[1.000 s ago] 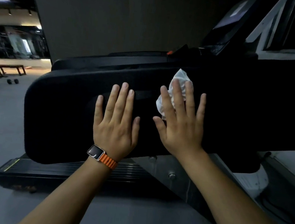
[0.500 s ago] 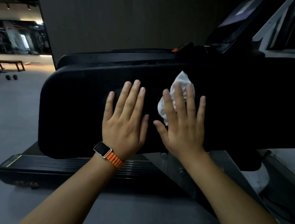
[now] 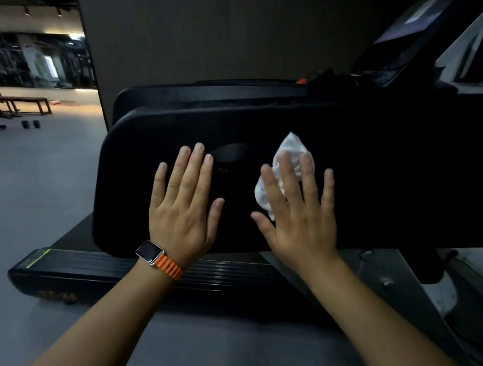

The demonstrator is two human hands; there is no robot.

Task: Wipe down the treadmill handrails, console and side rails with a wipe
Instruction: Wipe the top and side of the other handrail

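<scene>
Both hands flat on the black side panel (image 3: 381, 177) of the treadmill. Left hand (image 3: 184, 207) open, fingers straight and together, palm against the panel, holding nothing; watch (image 3: 149, 251) with orange band on that wrist. Right hand (image 3: 301, 217) open too, fingers spread, pressing a crumpled white wipe (image 3: 291, 146) onto the panel; wipe sticks out above and left of the fingers. Console (image 3: 404, 42) up at top right, dark. Treadmill deck (image 3: 226, 278) below the panel. Bench (image 3: 16, 102) and dumbbells (image 3: 30, 124) far left on the floor.
</scene>
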